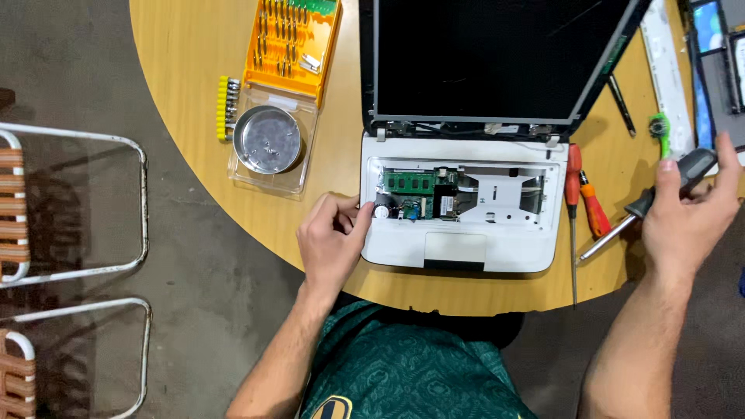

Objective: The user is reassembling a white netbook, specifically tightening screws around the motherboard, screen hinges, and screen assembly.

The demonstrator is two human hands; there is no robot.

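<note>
Laptop, white with its keyboard removed, lies on the round tabletop. At its left edge the left hand rests, fingers curled, holding nothing. Right of the laptop, the right hand has its grip closed around a black-handled screwdriver.

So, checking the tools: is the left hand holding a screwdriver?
No, the left hand rests empty-fingered at the laptop edge; the right hand holds the screwdriver.
</note>
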